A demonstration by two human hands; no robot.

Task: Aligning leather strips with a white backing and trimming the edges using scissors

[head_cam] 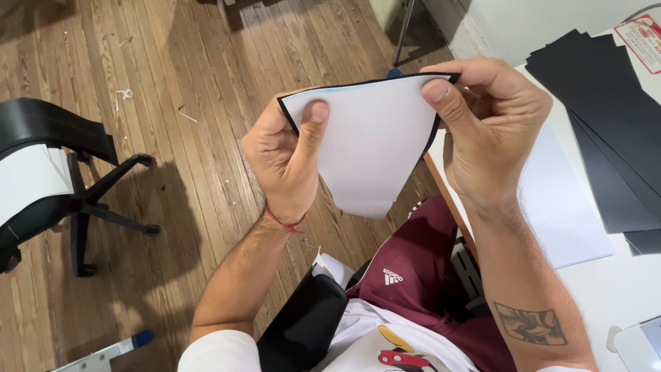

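A folded sheet, white on the side facing me and black at its edges, hangs in the air above my lap. My left hand pinches its upper left corner with the thumb on the white face. My right hand pinches the upper right corner the same way. The sheet's lower end curves into a rounded fold between my wrists. A thin red string circles my left wrist.
A white table stands at the right with a white sheet and several black sheets fanned on it. A black office chair holding paper stands at the left on the wooden floor.
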